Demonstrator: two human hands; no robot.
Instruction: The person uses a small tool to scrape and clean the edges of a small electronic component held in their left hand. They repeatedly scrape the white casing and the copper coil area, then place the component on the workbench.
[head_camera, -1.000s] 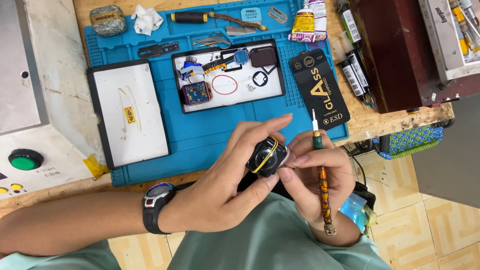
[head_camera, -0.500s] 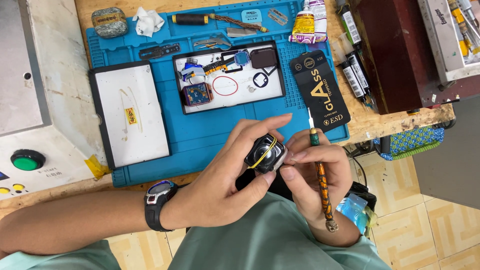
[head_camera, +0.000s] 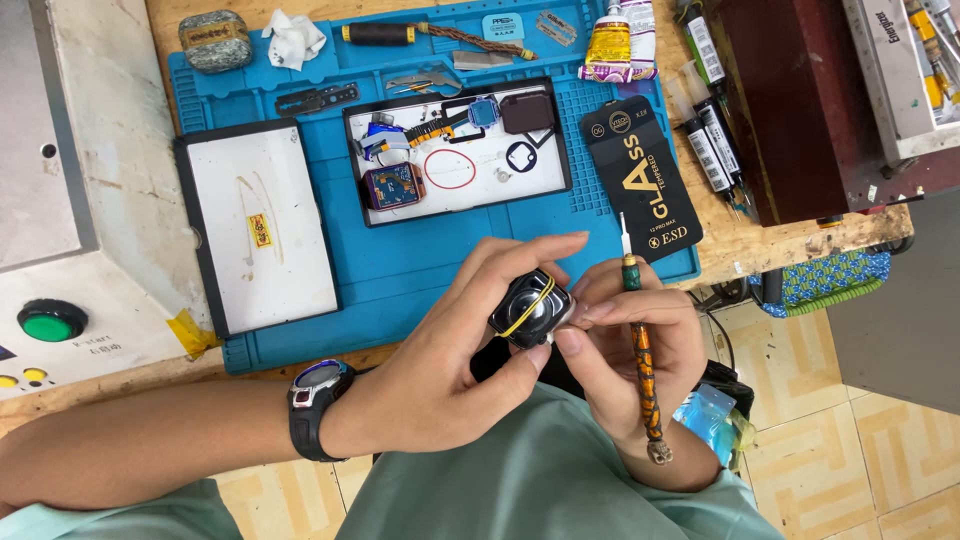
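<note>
Covering wooden bench (head_camera: 770, 240): blue work mat (head_camera: 400, 270); tiled floor (head_camera: 880, 460) below.

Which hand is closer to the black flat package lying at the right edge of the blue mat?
Right. The right hand, holding an orange tool, is just below the black package. The left hand sits further left, gripping a small black device.

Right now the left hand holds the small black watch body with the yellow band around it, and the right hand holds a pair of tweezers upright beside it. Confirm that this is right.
Not quite. The head view shows the right hand holding a thin orange-and-black patterned screwdriver, not tweezers. The rest stands: the left hand holds the small black watch body with the yellow band around it, and the tool stands upright beside it.
</note>
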